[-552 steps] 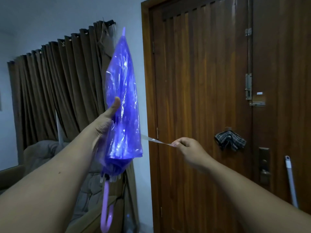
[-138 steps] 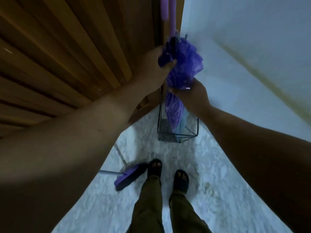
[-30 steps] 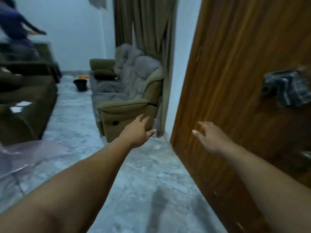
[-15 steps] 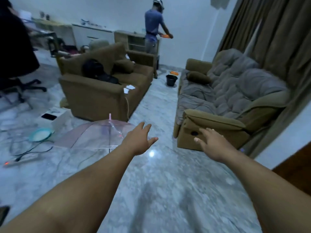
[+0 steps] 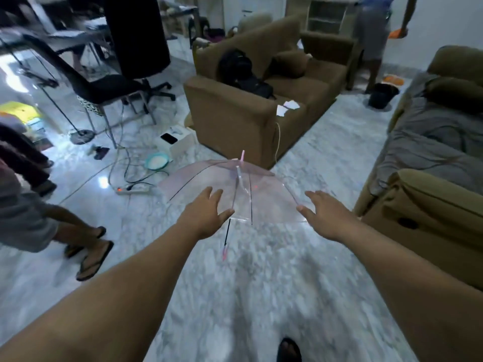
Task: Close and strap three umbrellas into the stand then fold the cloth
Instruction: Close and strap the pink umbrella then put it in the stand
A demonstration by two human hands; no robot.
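An open, clear pink umbrella [image 5: 261, 192] lies on the marble floor ahead of me, its canopy spread and its pink handle end pointing toward me. My left hand [image 5: 206, 214] is stretched out over the near left edge of the canopy, fingers apart and holding nothing. My right hand [image 5: 322, 215] reaches toward the canopy's near right edge, also empty with fingers spread. Whether either hand touches the umbrella cannot be told. The umbrella stand and the cloth are out of view.
A brown sofa [image 5: 248, 113] stands just behind the umbrella, a recliner [image 5: 431, 205] at the right. A power strip [image 5: 133, 189] with cables, a bowl [image 5: 156, 161] and a white box [image 5: 175, 141] lie to the left. One person's legs [image 5: 78, 231] are at left, another person [image 5: 373, 35] at the back.
I have turned from the door and stand to the room. The pink umbrella now lies close under my outstretched empty hands, which earlier held the purple umbrella.
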